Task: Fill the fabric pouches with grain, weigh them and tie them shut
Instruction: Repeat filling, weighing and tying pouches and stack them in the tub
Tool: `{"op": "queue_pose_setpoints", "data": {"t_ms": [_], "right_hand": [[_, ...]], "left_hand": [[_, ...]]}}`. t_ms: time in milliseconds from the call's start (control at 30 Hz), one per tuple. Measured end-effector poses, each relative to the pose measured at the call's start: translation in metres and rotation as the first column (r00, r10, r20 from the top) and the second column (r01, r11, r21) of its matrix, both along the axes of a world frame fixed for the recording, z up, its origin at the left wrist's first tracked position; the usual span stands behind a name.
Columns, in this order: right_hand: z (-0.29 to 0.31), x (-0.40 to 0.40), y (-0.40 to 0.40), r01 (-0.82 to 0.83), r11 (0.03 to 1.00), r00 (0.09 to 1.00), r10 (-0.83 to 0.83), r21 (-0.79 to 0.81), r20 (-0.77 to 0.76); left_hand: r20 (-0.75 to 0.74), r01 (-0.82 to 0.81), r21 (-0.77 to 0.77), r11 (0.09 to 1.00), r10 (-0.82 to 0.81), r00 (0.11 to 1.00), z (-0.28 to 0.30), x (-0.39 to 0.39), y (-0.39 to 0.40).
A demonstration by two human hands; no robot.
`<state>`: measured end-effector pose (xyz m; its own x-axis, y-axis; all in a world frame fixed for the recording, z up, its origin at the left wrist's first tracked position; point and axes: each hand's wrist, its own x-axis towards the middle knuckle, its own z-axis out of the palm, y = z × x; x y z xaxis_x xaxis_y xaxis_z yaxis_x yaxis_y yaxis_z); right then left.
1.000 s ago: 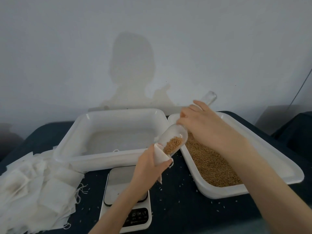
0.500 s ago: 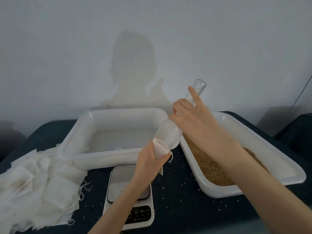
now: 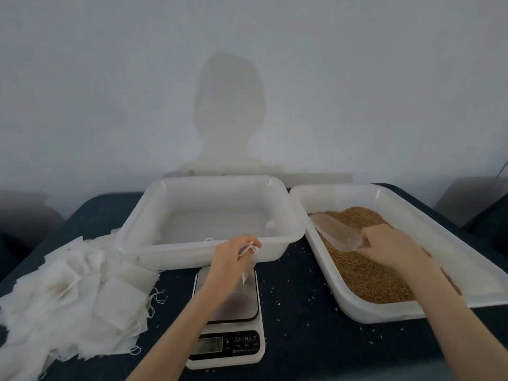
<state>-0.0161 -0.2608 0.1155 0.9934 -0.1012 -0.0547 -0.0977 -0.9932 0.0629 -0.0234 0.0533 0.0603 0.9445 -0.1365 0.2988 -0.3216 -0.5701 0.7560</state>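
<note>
Your table [image 3: 302, 339] carries two white tubs. The one under your right hand [image 3: 393, 247] is the grain tray [image 3: 412, 215]; there your fingers curl around the handle of a clear scoop [image 3: 336, 229] lying on the grain [image 3: 365, 273]. The empty tub [image 3: 209, 248] sits just beyond your left hand [image 3: 231, 257], which pinches a fabric pouch [image 3: 248, 253] by its top over the scale [image 3: 228, 317]. Spare pouches [image 3: 68, 292] lie heaped left of that hand.

Left hand [image 3: 229, 259] pinches pouch [image 3: 248, 254]; right hand [image 3: 390, 244] holds scoop [image 3: 336, 231].
</note>
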Motion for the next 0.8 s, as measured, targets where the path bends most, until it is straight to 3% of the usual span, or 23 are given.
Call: {"op": "queue_pose_setpoints", "data": {"t_ms": [133,400,500,600,700,800], "right_hand": [[-0.016,0.004,-0.006,0.059,0.998,0.991,-0.060,-0.015,-0.119],[-0.025,0.005,0.009,0.047,0.999,0.974,-0.045,0.003,-0.222],[-0.014,0.002,0.018,0.053,0.996,0.990,-0.062,-0.077,-0.127],[-0.003,0.000,0.041,-0.019,0.994,0.993,0.032,-0.109,0.117],[0.007,-0.007,0.078,-0.186,0.982,0.922,0.165,0.026,0.349],[0.004,-0.017,0.121,-0.409,0.892,0.868,0.315,0.193,0.384]], "left_hand": [[0.003,-0.005,-0.026,1.000,0.005,1.000,-0.021,-0.010,0.009],[-0.037,-0.031,0.244,0.969,0.042,0.998,-0.044,-0.009,0.046],[-0.017,-0.013,0.241,0.970,0.018,1.000,-0.042,-0.012,0.052],[0.005,0.024,0.179,0.984,-0.025,1.000,-0.037,-0.015,0.055],[0.028,0.008,0.120,0.993,-0.012,1.000,-0.029,-0.020,0.063],[0.044,-0.022,0.066,0.998,0.019,0.999,-0.023,-0.028,0.077]]}}
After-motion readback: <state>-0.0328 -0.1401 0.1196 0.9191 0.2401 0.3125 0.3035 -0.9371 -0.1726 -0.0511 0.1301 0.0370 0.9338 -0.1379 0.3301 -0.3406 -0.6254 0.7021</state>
